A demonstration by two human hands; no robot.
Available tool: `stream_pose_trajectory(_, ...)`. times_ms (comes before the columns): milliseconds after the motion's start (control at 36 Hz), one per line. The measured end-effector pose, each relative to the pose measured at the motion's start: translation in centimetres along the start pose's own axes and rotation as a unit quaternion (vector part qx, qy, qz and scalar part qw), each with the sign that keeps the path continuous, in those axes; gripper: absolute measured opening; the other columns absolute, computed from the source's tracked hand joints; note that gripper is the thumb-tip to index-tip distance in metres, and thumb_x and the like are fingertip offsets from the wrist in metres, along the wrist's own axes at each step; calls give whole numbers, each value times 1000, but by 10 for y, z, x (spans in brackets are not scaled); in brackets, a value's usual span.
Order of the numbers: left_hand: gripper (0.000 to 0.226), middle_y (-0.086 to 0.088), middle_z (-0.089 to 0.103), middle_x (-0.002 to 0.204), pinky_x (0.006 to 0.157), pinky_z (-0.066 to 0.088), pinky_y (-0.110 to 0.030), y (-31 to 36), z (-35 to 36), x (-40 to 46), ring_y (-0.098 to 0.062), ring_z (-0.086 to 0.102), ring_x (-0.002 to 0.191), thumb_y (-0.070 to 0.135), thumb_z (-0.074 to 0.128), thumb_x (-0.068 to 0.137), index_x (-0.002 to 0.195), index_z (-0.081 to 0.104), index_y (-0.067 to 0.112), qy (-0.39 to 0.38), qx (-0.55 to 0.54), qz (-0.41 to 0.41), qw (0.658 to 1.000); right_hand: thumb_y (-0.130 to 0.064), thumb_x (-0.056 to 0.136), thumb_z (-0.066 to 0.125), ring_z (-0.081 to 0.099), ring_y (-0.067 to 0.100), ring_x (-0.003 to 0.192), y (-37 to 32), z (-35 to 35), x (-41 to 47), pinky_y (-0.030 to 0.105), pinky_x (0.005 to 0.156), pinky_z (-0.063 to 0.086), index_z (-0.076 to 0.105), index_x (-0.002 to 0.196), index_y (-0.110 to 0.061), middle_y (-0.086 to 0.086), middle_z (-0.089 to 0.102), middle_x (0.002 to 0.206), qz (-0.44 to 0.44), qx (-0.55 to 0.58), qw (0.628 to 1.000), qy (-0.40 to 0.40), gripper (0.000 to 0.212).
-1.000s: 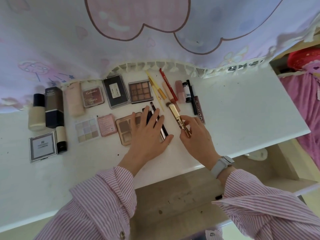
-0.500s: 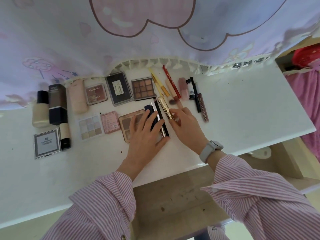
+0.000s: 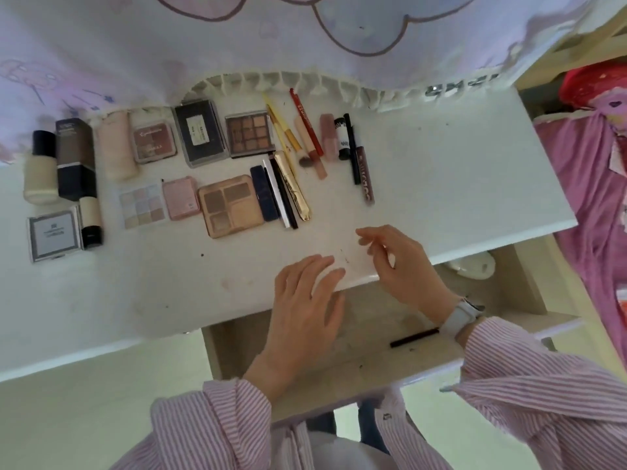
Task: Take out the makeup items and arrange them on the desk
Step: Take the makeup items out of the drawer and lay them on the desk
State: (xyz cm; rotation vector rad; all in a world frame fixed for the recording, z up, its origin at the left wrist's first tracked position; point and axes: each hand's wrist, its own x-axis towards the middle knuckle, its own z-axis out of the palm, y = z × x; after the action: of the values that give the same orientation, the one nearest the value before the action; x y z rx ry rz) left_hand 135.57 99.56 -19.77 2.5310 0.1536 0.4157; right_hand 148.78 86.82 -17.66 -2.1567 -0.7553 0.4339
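Observation:
Makeup lies in rows on the white desk [image 3: 441, 198]. A gold tube [image 3: 293, 186] rests beside dark pens [image 3: 281, 195] and a navy case [image 3: 266, 193], right of a tan palette [image 3: 230, 205]. Farther back are a brown eyeshadow palette [image 3: 250, 133], a black compact [image 3: 200, 134], pencils and a brush [image 3: 305, 137]. Foundation bottles [image 3: 40, 166] stand at the left. My left hand [image 3: 305, 313] hovers over the desk's front edge, fingers relaxed, holding nothing. My right hand [image 3: 397, 266] is beside it, fingers loosely curled, empty.
An open drawer [image 3: 356, 361] sits below the desk edge with a black pencil [image 3: 414, 337] in it. A pastel cloth [image 3: 237, 45] hangs over the desk's back. Pink bedding [image 3: 590, 198] lies at the right. A white object [image 3: 471, 266] sits under the desk's right side.
Both hands have let go of the gold tube and pens and pulled back toward the desk's front edge. The gold tube now lies next to the dark pens.

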Motion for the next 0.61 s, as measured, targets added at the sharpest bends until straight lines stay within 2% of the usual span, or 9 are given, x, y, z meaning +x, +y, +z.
stream_pose_trajectory(56,26,-8,57,117,96,36,-32,18,13,-11,-20,48,109,23,53,87,112,50,16,-27,-33,7,999,-7,91,48,54,0,74,16,-18,-26,14,73,45,63,109,-12,-6,63,94,36,-29,999,-29,24)
stream_pose_trajectory(111,23,-7,59,111,89,43,-33,34,30,-21,-20,52,103,19,53,86,108,55,13,-77,-55,4,996,-13,94,47,53,3,81,41,-34,-52,21,77,44,64,110,-15,-9,62,98,79,-103,984,-119,23)
stream_pose_trajectory(194,27,-5,60,109,82,49,-36,52,62,-36,-20,54,99,22,44,89,109,59,12,-193,-65,-41,978,-19,96,39,57,16,100,85,-47,-81,29,83,46,57,122,-21,-4,60,118,131,-218,925,-280,31)
stream_pose_trajectory(250,34,-6,57,117,88,47,-35,63,84,-40,-22,52,104,22,37,93,119,56,11,-259,-65,-77,961,-18,96,37,56,21,106,109,-51,-90,30,83,46,51,128,-23,0,53,128,144,-260,897,-328,35)
stream_pose_trajectory(333,36,-7,48,131,93,36,-32,68,117,-39,-24,47,112,15,37,96,131,47,13,-331,-32,-135,933,-13,93,40,44,27,118,136,-51,-89,34,92,39,42,134,-16,7,41,137,161,-331,877,-307,41)
stream_pose_trajectory(444,37,-11,51,130,95,39,-36,72,161,-26,-29,48,113,10,43,93,128,52,10,-350,-28,-172,921,-5,86,46,28,35,132,171,-53,-78,48,97,37,36,134,-2,20,31,143,165,-376,895,-173,49)
stream_pose_trajectory(556,28,-15,59,117,89,42,-35,75,191,-14,-31,53,105,10,48,90,115,61,6,-382,-23,-174,907,-8,88,38,7,35,141,197,-54,-68,51,107,23,14,147,-12,15,10,154,194,-369,895,-156,63)
stream_pose_trajectory(611,22,-16,63,109,84,44,-35,78,200,-13,-32,56,99,15,49,91,104,65,6,-398,-24,-174,900,-9,87,41,12,38,138,202,-54,-66,51,104,26,15,146,-13,17,14,151,201,-361,898,-150,64)
